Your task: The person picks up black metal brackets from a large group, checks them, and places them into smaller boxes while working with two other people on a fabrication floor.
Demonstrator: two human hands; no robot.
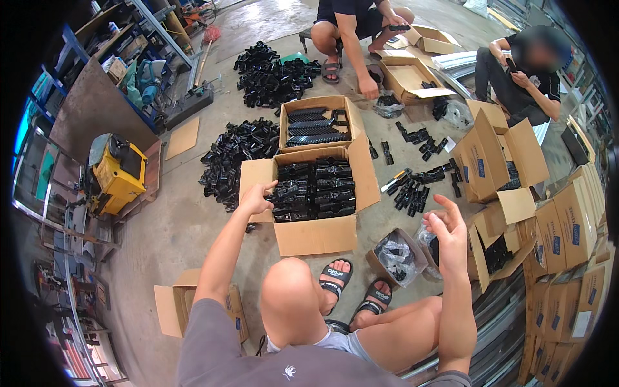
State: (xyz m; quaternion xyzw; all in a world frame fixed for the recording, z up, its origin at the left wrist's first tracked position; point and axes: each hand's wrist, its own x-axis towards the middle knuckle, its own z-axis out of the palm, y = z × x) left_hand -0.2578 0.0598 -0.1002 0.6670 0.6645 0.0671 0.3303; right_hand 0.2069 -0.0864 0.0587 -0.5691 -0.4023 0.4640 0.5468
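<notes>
While our left hand (258, 201) sits at the left side of the near box (316, 240), index finger (267, 188) stretched out by the black parts (314, 188), we can't tell whether it grips anything. Our right hand (447, 222) is up on the right, fingers loosely spread, holding nothing; a small box (376, 263) of plastic bags (396, 259) is near it. Black parts lie in rows inside the near box, between our knees (287, 290) and the far box (322, 102), also filled. We see a loose pile (238, 158) of parts left of both boxes. Two co-workers (346, 32) sit ahead, each with a dark piece (399, 28) in hand.
</notes>
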